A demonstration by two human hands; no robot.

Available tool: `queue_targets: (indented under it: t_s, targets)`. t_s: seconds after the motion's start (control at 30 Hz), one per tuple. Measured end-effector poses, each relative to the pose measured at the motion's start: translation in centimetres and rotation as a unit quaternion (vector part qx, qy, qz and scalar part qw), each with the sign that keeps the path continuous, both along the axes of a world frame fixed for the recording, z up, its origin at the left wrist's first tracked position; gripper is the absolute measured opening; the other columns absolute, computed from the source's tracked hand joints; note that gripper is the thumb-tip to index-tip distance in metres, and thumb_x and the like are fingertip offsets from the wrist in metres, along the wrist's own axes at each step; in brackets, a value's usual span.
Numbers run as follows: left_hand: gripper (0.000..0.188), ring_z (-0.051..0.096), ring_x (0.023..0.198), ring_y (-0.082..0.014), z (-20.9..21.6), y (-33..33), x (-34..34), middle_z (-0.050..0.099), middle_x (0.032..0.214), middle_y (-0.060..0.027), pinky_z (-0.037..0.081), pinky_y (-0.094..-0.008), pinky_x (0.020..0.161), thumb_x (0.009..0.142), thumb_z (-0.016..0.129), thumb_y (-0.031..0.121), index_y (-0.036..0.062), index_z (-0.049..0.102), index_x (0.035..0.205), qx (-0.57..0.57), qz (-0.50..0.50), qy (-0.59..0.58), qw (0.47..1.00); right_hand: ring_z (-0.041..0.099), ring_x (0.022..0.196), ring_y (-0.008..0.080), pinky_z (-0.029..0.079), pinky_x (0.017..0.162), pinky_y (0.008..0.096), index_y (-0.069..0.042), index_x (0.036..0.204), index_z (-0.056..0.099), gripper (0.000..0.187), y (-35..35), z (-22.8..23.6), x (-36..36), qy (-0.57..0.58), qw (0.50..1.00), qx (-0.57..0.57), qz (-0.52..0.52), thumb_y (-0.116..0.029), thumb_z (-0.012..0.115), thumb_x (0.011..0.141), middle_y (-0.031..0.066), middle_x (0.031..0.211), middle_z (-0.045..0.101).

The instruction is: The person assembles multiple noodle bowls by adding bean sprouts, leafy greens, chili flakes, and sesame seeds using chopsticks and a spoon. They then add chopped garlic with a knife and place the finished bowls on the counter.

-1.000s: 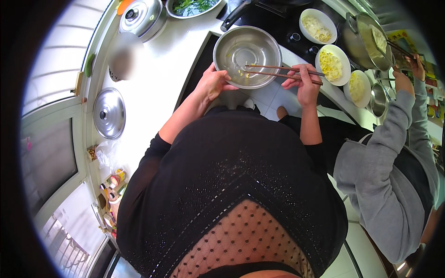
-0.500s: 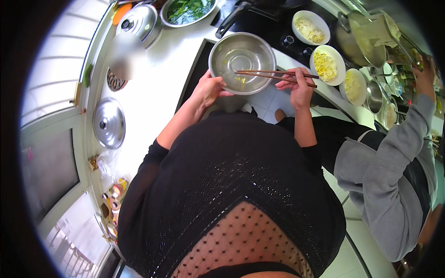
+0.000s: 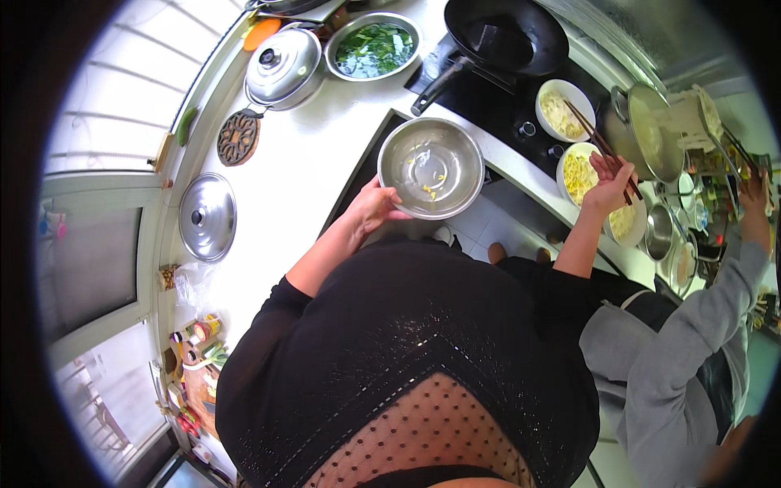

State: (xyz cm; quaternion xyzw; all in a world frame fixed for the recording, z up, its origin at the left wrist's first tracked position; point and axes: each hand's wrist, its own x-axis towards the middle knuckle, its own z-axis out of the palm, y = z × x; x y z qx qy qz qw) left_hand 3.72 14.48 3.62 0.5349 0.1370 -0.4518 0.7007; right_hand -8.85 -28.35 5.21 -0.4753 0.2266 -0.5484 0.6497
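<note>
My left hand [image 3: 377,203] grips the near-left rim of a round stainless steel bowl [image 3: 399,175], fingers underneath and thumb at the edge. A few small yellow scraps lie in its bottom. Brown chopsticks [image 3: 598,142] are held in my right hand [image 3: 612,187], off to the right. Their tips reach over the farthest white bowl [image 3: 587,132] of pale noodle-like strips; whether they touch the food I cannot tell. Below my right hand are a second white bowl [image 3: 561,175] with yellow strips and a third white bowl [image 3: 643,228], partly covered by the hand.
A black wok [image 3: 521,49] sits on the dark cooktop [image 3: 464,102]. Left of it are a basin [image 3: 332,58] of greens in water, a lidded pot [image 3: 283,69], a trivet [image 3: 238,138] and a loose lid [image 3: 208,218]. A person in grey sleeves [image 3: 691,317] works beside a large pot [image 3: 651,134] at right.
My right hand has carried the chopsticks from over the steel bowl rightward to the white bowls. The steel bowl stays in my left hand. The view has shifted, showing more of the wok.
</note>
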Motion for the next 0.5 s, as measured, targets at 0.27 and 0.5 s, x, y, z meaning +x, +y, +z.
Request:
queue_targets:
  t_s: [0.27, 0.5]
  targets:
    - [0.07, 0.069, 0.099, -0.0354, -0.9, 5.1, 0.3, 0.056, 0.123, -0.02, 0.066, -0.0469, 0.074, 0.078, 0.051, -0.011, 0.0052, 0.032, 0.144, 0.043, 0.108, -0.002, 0.993, 0.073, 0.075, 0.0322, 0.064, 0.07, 0.0362, 0.01, 0.113, 0.052, 0.034, 3.7, 0.1, 4.6, 0.096, 0.991, -0.092, 0.007, -0.024, 0.049, 0.106, 0.0224, 0.098, 0.066]
    - [0.066, 0.068, 0.101, -0.0391, -2.7, 10.8, 4.4, 0.055, 0.124, -0.0233, 0.066, -0.0506, 0.077, 0.079, 0.05, -0.01, 0.0043, 0.03, 0.14, 0.033, 0.189, -0.018, 0.981, 0.072, 0.075, 0.0306, 0.06, 0.061, 0.0337, 0.005, 0.112, 0.05, 0.037, 9.8, 4.5, 9.3, -0.004, 0.982, -0.138, 0.133, -0.03, 0.039, 0.109, 0.0228, 0.1, 0.065]
